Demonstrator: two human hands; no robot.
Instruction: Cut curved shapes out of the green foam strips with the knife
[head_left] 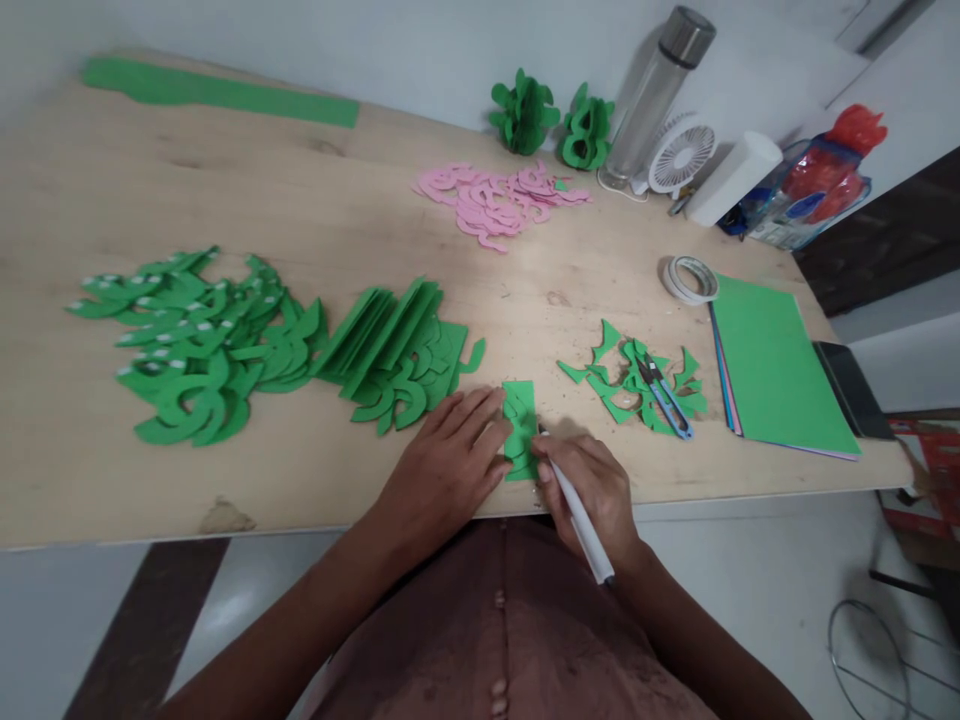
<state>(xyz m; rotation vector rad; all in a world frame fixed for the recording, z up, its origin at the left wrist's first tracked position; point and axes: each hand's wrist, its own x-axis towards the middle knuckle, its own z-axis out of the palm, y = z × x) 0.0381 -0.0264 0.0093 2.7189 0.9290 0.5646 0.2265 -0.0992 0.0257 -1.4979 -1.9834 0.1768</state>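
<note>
A small green foam-like sheet (519, 398) lies at the table's front edge, with a curved cut-out piece of the same green on top of it. My left hand (457, 450) rests flat with fingers stretched, its fingertips pressing on the sheet's left side. In my right hand (596, 490) is a white pen (581, 525), its dark tip close to the sheet's right edge. Just beyond my left hand sits a stack of green strips (386, 335) and curved cut-outs (416, 385). Right of my right hand, blue-handled thread snips (667, 400) lie on green scraps (615, 405).
A large heap of green cut-outs (210, 350) covers the left side. Pink cut-outs (495, 205) lie farther back. Two green paper figures (523, 115), a bottle (652, 105) and a small fan (681, 155) stand by the wall. Tape rolls (690, 280) touch green sheets (780, 370) at right.
</note>
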